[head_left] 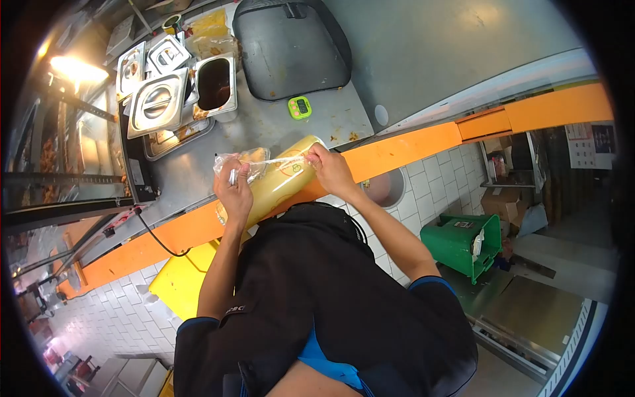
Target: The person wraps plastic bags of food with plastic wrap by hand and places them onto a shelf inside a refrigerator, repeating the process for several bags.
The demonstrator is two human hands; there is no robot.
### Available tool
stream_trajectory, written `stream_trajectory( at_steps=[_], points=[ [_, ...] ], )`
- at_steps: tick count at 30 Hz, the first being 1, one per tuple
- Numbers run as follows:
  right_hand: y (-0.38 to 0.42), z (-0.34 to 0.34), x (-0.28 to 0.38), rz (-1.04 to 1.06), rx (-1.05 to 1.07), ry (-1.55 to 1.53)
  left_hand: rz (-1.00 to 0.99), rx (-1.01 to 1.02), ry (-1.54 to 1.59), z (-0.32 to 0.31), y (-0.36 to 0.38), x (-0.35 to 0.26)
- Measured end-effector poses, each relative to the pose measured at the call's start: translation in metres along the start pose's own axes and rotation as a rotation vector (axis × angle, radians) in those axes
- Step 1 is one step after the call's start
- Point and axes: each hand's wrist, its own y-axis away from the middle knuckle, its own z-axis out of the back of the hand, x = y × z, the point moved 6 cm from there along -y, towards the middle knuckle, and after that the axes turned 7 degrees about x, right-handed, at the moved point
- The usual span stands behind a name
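Note:
Clear plastic (256, 159) is pulled taut in a twisted strand between my two hands. My left hand (235, 190) is closed on its bunched, crinkled end. On the other side, my right hand (331, 171) pinches the strand between thumb and fingers. Just beneath lies a long yellow cylinder (281, 180) with a printed red and green design, tilted along the counter's orange front edge (410, 142). My left forearm covers part of its lower end.
Metal food pans with lids (159, 99) and an open pan of dark sauce (215, 83) stand on the steel counter (258, 126). Nearby are a green timer (299, 108) and a black lid-like panel (291, 49). A green bin (456, 245) and yellow container (182, 281) sit below.

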Motion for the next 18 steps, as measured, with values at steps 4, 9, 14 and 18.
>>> stream_trajectory(
  at_steps=[4, 9, 14, 18],
  points=[
    [-0.016, 0.014, -0.020, -0.085, 0.547, -0.249, -0.016, 0.100, -0.104, -0.006, -0.005, -0.007],
    [-0.024, 0.067, 0.071, 0.244, 0.444, 0.211, 0.164, 0.335, 0.116, -0.018, 0.000, 0.011],
    [-0.045, 0.097, 0.104, 0.159, 0.306, 0.016, 0.213, 0.691, 0.553, -0.022, -0.020, -0.011],
    [-0.054, 0.127, 0.110, 0.193, 0.018, 0.007, 0.654, 0.730, 1.171, -0.041, -0.014, -0.029]
  ],
)
